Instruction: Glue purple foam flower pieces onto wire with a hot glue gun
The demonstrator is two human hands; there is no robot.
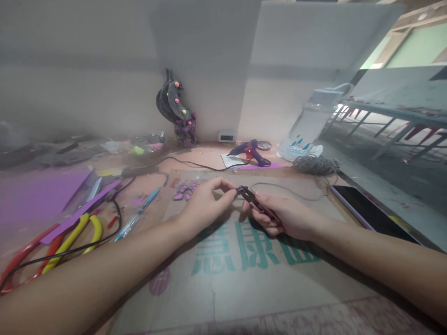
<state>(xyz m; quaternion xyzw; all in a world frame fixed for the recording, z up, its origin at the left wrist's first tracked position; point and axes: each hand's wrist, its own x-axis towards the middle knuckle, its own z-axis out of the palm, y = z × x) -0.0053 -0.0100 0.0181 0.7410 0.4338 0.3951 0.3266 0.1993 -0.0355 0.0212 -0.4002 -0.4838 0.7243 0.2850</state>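
My left hand is closed in a pinch on a small dark purple piece. In my right hand I grip a small dark clipper-like tool. Its tip meets the small piece between my two hands, and fingers cover part of its handle. Just behind my left hand lie several purple pieces with grey edges. Beneath both hands is a brown sheet printed with green characters. A thin grey cord curves across it behind my right hand.
A glue gun, grey yarn and water bottle stand at the back. A grey crescent ornament leans on the wall. Left are yellow-and-red-handled tools, pens and purple sheets; right, a phone.
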